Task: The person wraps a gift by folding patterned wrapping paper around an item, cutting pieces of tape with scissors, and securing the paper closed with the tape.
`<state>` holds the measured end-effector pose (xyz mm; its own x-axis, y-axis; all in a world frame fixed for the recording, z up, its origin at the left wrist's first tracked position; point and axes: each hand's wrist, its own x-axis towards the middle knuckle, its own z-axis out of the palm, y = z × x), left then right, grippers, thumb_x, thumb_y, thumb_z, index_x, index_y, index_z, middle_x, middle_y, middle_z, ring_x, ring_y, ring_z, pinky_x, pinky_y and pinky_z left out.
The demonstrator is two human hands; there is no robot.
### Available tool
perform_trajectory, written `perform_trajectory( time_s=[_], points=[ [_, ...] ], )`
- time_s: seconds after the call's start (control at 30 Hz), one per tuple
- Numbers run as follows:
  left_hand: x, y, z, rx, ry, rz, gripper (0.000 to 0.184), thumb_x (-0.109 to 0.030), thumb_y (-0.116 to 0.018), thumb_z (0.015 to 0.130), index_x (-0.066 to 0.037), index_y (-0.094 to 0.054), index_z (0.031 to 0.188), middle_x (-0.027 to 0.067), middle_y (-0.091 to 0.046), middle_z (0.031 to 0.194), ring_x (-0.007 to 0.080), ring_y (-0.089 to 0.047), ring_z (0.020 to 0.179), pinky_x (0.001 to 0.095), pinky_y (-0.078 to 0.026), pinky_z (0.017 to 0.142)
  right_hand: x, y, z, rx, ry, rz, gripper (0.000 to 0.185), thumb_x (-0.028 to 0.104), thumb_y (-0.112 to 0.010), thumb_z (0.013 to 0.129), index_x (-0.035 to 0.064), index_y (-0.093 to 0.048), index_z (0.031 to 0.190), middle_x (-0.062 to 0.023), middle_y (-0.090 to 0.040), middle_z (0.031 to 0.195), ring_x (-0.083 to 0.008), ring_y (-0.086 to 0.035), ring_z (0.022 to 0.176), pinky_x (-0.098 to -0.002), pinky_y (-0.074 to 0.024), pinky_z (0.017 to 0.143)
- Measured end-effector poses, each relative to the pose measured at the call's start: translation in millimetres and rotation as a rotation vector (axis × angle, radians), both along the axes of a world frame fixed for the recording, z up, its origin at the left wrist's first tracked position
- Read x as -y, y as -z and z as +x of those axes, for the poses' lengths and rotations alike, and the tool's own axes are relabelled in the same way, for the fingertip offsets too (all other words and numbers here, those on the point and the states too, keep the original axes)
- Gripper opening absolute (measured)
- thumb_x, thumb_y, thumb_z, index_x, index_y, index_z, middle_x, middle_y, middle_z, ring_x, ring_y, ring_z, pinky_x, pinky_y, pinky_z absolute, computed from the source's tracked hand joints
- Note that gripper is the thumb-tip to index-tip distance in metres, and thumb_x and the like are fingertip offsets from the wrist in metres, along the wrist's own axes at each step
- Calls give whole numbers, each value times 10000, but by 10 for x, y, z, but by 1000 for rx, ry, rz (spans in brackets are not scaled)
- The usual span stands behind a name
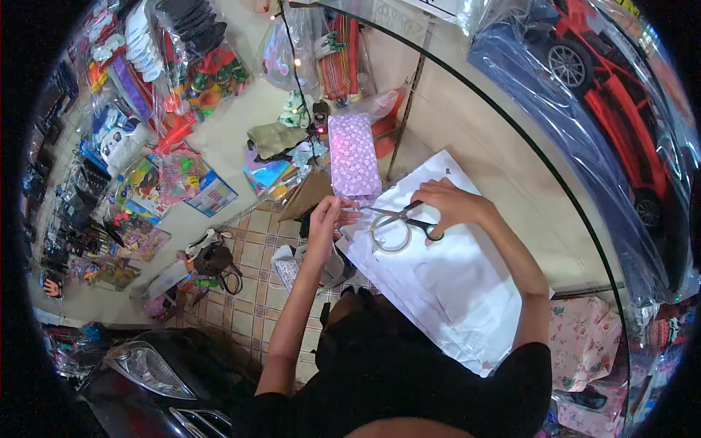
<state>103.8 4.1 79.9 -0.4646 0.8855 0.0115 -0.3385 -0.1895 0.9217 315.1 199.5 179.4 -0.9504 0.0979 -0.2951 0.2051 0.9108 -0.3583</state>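
My right hand [449, 203] grips a pair of scissors with dark handles [415, 207], its blades spread and pointing left toward my other hand. A roll of tape [391, 248] lies flat on the white paper sheets [467, 277], partly under the scissors. My left hand [328, 219] is closed in a pinch at the left edge of the paper, near the scissor tips. What it pinches is too small and pale to make out. Just beyond it lies a purple flower-patterned box-shaped package [353, 153].
A glass edge [511, 120] curves along the right, with a red toy car [621, 124] in plastic beyond it. Bagged toys [212, 73] and packets crowd the left. Below are a tiled floor [252, 292] and a black vehicle with a headlight [150, 369]. Floral wrapped items [584, 339] sit lower right.
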Motion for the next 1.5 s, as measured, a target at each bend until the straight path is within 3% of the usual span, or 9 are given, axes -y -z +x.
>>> perform_trajectory(
  time_s=[0.07,0.5,0.6,0.7,0.9,1.0,1.1,1.2,1.5],
  points=[
    [-25,3,5,-21,23,-1,299,-328,-477,1004,-38,-549,1002,147,-657,1045,225,-683,906,311,-531,772,-37,167,-83,-70,-68,49,751,344,-882,510,62,-568,1131,-91,-553,1043,-259,-496,1074,-358,-320,845],
    [-81,18,48,41,-45,55,254,-298,-513,990,-47,-552,1001,137,-664,1000,226,-684,885,311,-535,742,-23,131,-197,-111,-128,86,436,246,-837,563,58,-691,928,-50,-650,831,-217,-573,892,-348,-297,789],
    [-75,8,37,98,-111,104,248,-296,-525,984,-52,-549,1012,131,-659,1001,220,-683,880,307,-534,743,66,-73,-256,160,-84,65,471,154,-818,596,41,-682,1032,-113,-655,946,-260,-564,1006,-381,-347,931],
    [-79,-50,20,135,-182,137,226,-272,-523,981,-52,-541,1027,99,-636,972,217,-678,842,320,-549,729,-77,297,-63,-178,-115,76,390,137,-790,640,39,-682,1002,-126,-661,955,-276,-580,968,-386,-356,952],
    [-32,-104,59,176,-139,164,215,-268,-525,984,-59,-547,1026,105,-647,1007,217,-682,891,305,-543,747,-142,500,-26,-110,16,31,446,115,-765,682,37,-637,1102,-149,-652,993,-323,-626,891,-408,-473,874],
    [-49,-91,111,228,-147,206,189,-248,-521,987,-64,-547,1025,101,-645,1009,223,-681,908,308,-548,759,-35,549,-140,-246,123,1,472,137,-751,760,32,-596,1193,-126,-661,1026,-274,-650,953,-393,-519,813],
    [-55,-120,193,269,-176,215,170,-228,-516,990,-65,-546,1024,99,-644,1016,232,-682,917,306,-553,764,363,546,-303,-463,349,-729,368,211,-708,858,12,-618,1154,-107,-678,1035,-213,-649,1006,-343,-534,823],
    [-68,-66,245,296,-189,242,159,-217,-525,987,-64,-545,1022,97,-639,1031,237,-665,972,328,-542,827,521,786,-413,-476,389,-1108,335,254,-660,911,-22,-639,1100,-110,-687,1020,-173,-654,984,-307,-547,823],
    [-55,192,245,382,-258,262,185,-206,-562,972,-42,-613,1041,101,-617,1187,190,-567,1147,364,-465,974,402,984,-435,-400,530,-1220,251,200,-657,911,-27,-657,1018,-117,-703,930,-179,-690,844,-276,-554,745]
  ],
)
